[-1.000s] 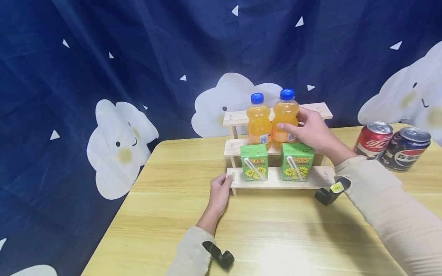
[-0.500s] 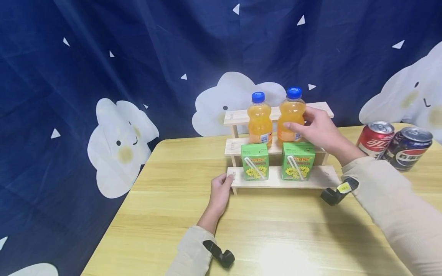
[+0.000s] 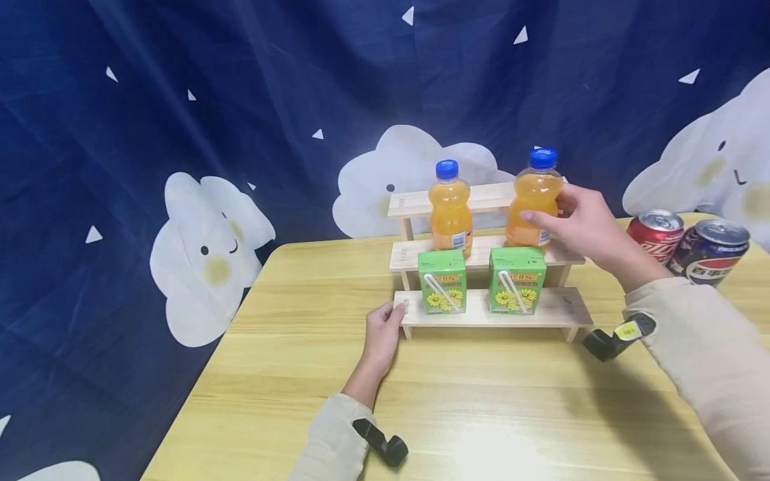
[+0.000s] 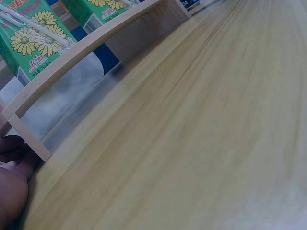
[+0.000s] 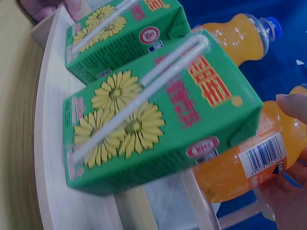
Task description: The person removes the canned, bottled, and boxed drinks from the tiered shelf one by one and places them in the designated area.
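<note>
A three-step wooden display stand (image 3: 477, 304) stands on the table. My left hand (image 3: 382, 334) grips the left end of its lowest step, thumb on top; in the left wrist view its fingers are by the leg. My right hand (image 3: 592, 224) holds a blue-capped bottle of orange soda (image 3: 534, 194) upright over the right part of the middle step; its label and barcode show in the right wrist view. A matching bottle (image 3: 451, 207) stands on the same step, further left. Two green drink cartons (image 3: 442, 287) with straws on their fronts stand on the lowest step, apart.
To the right of the stand, a red cola can (image 3: 656, 230) and a dark blue cola can (image 3: 710, 250) stand side by side, partly behind my right forearm. A dark blue curtain (image 3: 289, 80) with white clouds hangs behind the wooden table (image 3: 289, 347).
My right hand has carried the held bottle rightward along the middle step, widening the space between it and the other bottle. My left hand keeps its hold on the stand.
</note>
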A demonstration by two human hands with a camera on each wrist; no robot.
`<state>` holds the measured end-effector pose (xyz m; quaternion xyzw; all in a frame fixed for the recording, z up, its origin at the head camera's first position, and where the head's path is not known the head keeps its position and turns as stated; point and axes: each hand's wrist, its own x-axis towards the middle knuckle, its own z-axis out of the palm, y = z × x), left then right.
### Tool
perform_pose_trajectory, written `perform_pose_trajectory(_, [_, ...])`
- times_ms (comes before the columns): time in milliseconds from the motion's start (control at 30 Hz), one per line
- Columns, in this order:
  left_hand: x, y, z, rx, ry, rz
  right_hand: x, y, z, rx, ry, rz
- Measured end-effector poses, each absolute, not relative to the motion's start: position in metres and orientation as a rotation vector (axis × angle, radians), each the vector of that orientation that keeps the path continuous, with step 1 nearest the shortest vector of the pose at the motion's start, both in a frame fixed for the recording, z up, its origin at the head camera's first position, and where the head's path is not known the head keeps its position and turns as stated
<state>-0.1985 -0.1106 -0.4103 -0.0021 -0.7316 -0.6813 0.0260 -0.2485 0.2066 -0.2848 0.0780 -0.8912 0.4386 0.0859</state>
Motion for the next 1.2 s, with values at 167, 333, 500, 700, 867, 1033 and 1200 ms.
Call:
perform_pose_trajectory(167, [-0.199, -0.11, -0.411, 0.001, -2.272, -2.094, -0.242, 0.217, -0.285, 0.188, -2.662, 1.343])
perform_pose_trajectory(333, [-0.199, -0.11, -0.411, 0.009, -2.28, -2.086, -0.24, 0.225, -0.285, 0.175, -2.663, 1.31])
perform_pose_trajectory(500, [-0.199, -0.11, -0.41, 0.002, -2.282, -2.085, -0.237, 0.234, -0.285, 0.165, -2.672, 1.268])
perform_pose_trajectory(700, [-0.198, -0.11, -0.409, -0.007, -2.265, -2.095, -0.234, 0.244, -0.284, 0.131, -2.656, 1.194])
perform_pose_trajectory(867, [-0.199, -0.11, -0.41, -0.009, -2.271, -2.089, -0.231, 0.249, -0.285, 0.099, -2.656, 1.204])
perform_pose_trajectory(1033, [-0.198, -0.111, -0.411, -0.006, -2.271, -2.081, -0.228, 0.253, -0.286, 0.038, -2.661, 1.25])
perform_pose_trajectory(1200, [-0.199, -0.111, -0.411, -0.004, -2.268, -2.085, -0.227, 0.259, -0.286, 0.045, -2.623, 1.28])
